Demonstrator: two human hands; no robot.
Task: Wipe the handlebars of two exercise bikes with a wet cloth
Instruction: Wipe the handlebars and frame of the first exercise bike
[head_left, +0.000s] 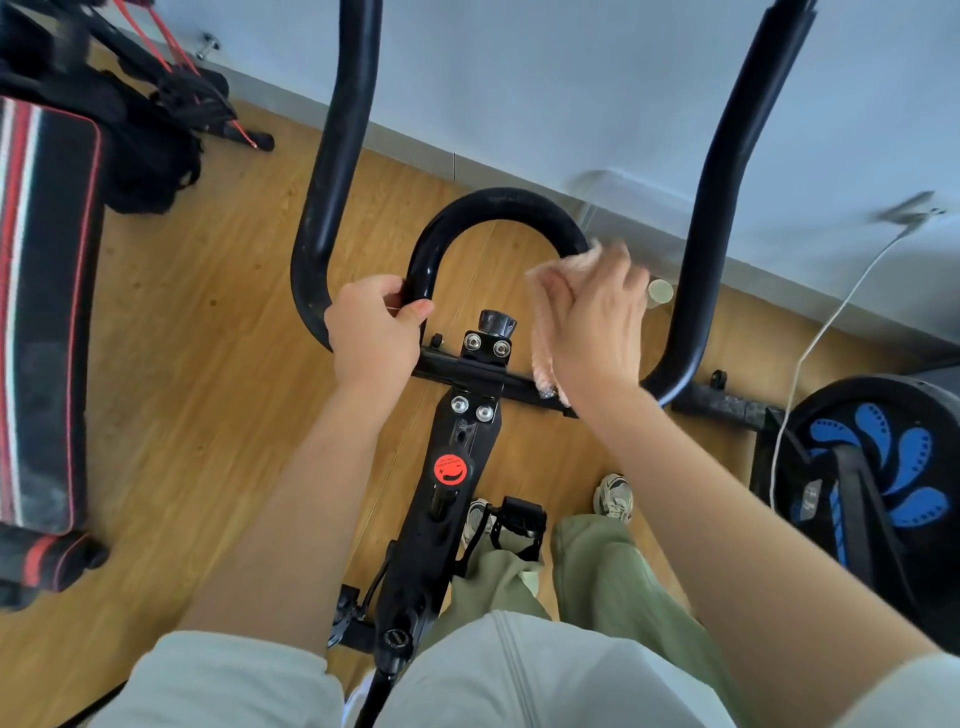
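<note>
A black exercise bike stands under me, its handlebars made of an inner loop (498, 203) and two long outer horns (337, 156). My left hand (374, 332) grips the left foot of the inner loop. My right hand (597, 322) presses a pale pink cloth (545, 358) around the loop's right side, where it meets the crossbar (467, 371). The cloth hangs down over the crossbar. The right horn (722, 171) rises just beyond my right hand.
A black weight bench with red and white stripes (47, 312) lies on the wooden floor at left. A second machine with a blue-patterned black wheel (883, 462) stands at right, a white cable (826, 332) running past it. The grey wall (571, 78) is close ahead.
</note>
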